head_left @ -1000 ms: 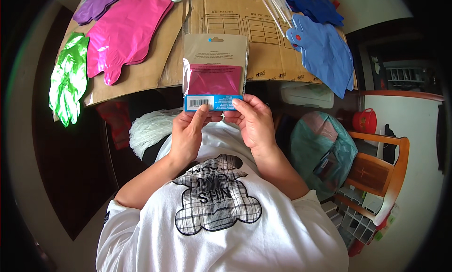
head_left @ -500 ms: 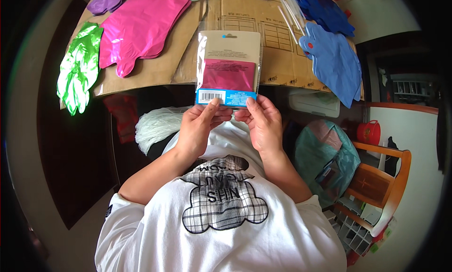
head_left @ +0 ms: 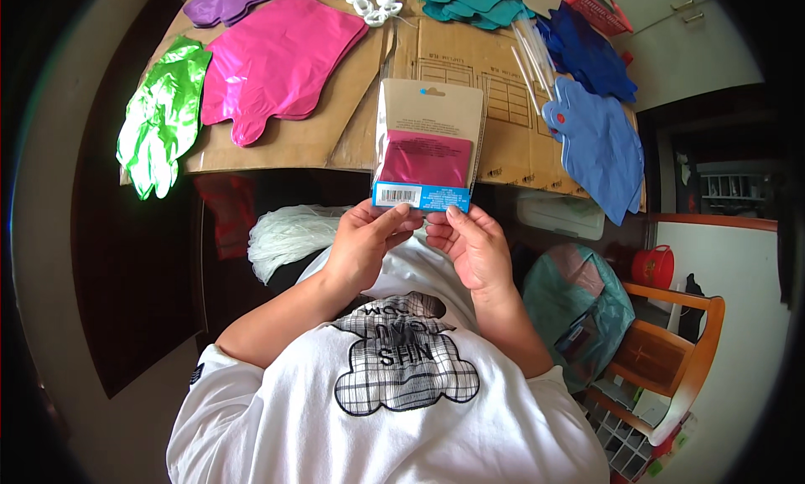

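Observation:
Upright in front of me is a clear plastic packet (head_left: 432,115) with a folded shiny pink sheet (head_left: 426,159) inside, probably a foil balloon. A beige card backs it, and a blue printed strip with a barcode (head_left: 397,196) crosses its lower end. My left hand (head_left: 369,243) pinches the lower left corner, thumb on top. At the lower right corner my right hand (head_left: 475,249) pinches the packet the same way. Most of the fingertips beneath it are hidden.
Flat foil balloons lie on a cardboard-covered table (head_left: 344,136): pink (head_left: 277,61), green (head_left: 161,119), light blue (head_left: 594,153), dark blue (head_left: 587,52), teal (head_left: 470,2). White rings (head_left: 375,4) and thin sticks (head_left: 534,56) lie among them. A wooden chair (head_left: 662,341) stands right.
The table, packet and hands sit slightly lower and further right in the picture. More of the table's far side shows. Both hands keep the same pinch on the packet.

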The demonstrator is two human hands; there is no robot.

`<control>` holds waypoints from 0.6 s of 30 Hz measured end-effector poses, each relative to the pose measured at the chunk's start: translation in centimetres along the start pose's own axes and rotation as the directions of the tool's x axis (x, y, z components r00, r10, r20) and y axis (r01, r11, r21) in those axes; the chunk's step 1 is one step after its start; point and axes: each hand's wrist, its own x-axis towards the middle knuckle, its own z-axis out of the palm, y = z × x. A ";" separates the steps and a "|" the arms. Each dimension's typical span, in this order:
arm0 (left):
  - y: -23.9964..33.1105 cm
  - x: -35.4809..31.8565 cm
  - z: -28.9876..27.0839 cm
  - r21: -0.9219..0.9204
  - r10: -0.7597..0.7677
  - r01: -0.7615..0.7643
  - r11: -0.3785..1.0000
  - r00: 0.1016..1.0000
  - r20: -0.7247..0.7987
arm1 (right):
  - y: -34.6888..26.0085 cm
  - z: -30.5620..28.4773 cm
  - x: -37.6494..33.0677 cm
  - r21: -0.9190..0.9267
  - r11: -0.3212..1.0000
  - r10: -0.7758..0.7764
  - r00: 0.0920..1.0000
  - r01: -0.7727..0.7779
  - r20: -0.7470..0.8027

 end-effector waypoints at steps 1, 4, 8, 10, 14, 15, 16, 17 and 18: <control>0.1 0.1 0.0 0.002 -0.014 0.014 1.000 1.000 0.004 | -0.1 0.0 0.0 0.012 1.000 0.008 1.000 -0.008 -0.006; 0.1 0.1 -0.2 0.051 -0.011 0.012 0.999 1.000 -0.017 | 0.0 0.2 0.0 0.011 1.000 0.021 0.999 -0.021 -0.040; 0.4 0.1 0.2 0.092 -0.009 0.012 0.996 0.999 -0.033 | 0.2 0.3 0.2 0.050 0.999 -0.010 0.998 0.014 -0.069; 0.3 0.2 0.3 0.097 -0.019 0.022 0.995 0.999 -0.033 | 0.6 0.7 0.3 0.100 0.994 -0.030 0.996 0.039 -0.086; 0.2 0.3 0.3 0.144 0.022 -0.015 0.990 0.999 -0.048 | 0.8 1.3 0.5 0.127 0.988 -0.081 0.992 0.092 -0.094; 0.4 0.3 0.3 0.179 0.002 0.001 0.984 1.000 -0.016 | 0.8 1.3 0.6 0.113 0.988 -0.098 0.991 0.108 -0.088; 0.7 0.2 0.3 0.215 -0.019 0.015 0.977 1.000 0.014 | 0.9 1.0 0.7 0.087 0.987 -0.131 0.987 0.139 -0.089; 1.1 0.1 0.3 0.250 -0.040 0.028 0.968 0.998 0.043 | 1.2 0.7 1.0 0.061 0.984 -0.163 0.983 0.169 -0.088; 2.1 0.2 -0.2 0.398 -0.149 0.092 0.913 0.982 0.114 | 1.2 0.3 1.2 0.034 0.979 -0.199 0.976 0.203 -0.091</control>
